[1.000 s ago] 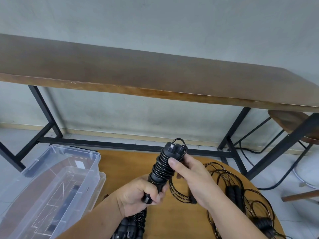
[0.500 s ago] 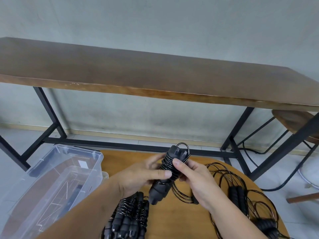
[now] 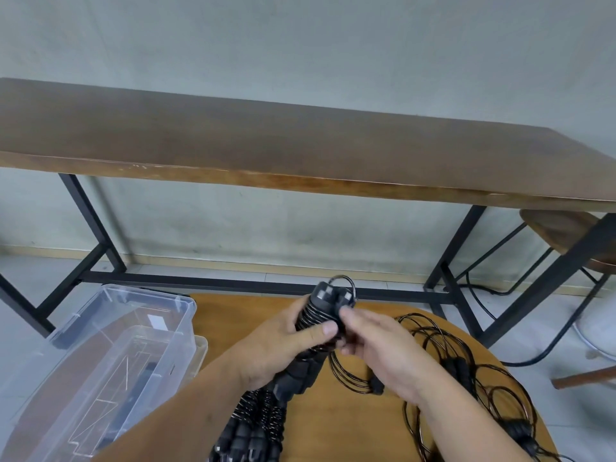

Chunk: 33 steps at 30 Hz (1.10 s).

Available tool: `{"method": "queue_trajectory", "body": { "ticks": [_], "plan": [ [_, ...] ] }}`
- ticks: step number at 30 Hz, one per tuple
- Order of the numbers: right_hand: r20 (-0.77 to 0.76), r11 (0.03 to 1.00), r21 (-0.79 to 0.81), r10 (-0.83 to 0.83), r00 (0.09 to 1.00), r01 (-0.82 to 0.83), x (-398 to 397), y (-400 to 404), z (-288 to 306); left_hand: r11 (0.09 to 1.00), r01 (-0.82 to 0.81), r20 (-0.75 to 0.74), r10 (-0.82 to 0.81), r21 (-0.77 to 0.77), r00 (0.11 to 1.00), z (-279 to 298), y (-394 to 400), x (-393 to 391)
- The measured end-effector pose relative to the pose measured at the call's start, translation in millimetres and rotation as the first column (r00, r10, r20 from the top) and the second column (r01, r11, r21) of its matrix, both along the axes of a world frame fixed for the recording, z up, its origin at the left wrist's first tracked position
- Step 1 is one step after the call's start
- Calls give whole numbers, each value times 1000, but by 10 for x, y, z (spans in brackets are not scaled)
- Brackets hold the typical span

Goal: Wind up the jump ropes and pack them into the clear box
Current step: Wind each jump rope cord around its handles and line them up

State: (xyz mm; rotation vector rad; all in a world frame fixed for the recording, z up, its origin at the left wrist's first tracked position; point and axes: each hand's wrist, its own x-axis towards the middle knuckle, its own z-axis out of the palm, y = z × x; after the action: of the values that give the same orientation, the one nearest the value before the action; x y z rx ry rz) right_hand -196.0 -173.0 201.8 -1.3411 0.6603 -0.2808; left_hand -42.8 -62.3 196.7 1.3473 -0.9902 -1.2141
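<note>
Wound jump rope (image 3: 320,323): black handles, black cord with pale glints along the coils. Loose ropes (image 3: 466,368): black throughout, thin glossy loops. Finished bundles (image 3: 256,425): black, flecked with light highlights. Clear box (image 3: 133,315): colourless, transparent, one small white label on its wall. Round worktop (image 3: 350,425): orange-brown wood grain. Long bench (image 3: 266,145): dark brown top, lighter worn front edge, black metal legs. Wall (image 3: 300,45): pale grey-green, mottled.

Left hand (image 3: 283,345) wrapped round wound jump rope (image 3: 320,325); right hand (image 3: 376,351) pinching cord beside it; clear box (image 3: 126,331) left of grip.
</note>
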Motion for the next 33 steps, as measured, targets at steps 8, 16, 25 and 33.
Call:
{"method": "queue_trajectory", "body": {
  "ticks": [8,16,25,33],
  "plan": [
    [-24,989,-7,-145,989,145,22,-80,55,1000,1,-346,4,13,938,68,-22,86],
    [10,954,-2,-299,954,299,100,-103,157,1000,22,-477,-21,-4,879,14,-28,86],
    [-15,955,-3,-297,955,297,85,-32,122,990,-142,-563,124,12,817,83,-67,44],
    [-54,935,-140,-337,940,327,20,-134,230,983,-179,-487,175,39,856,107,-133,-1]
  ]
}}
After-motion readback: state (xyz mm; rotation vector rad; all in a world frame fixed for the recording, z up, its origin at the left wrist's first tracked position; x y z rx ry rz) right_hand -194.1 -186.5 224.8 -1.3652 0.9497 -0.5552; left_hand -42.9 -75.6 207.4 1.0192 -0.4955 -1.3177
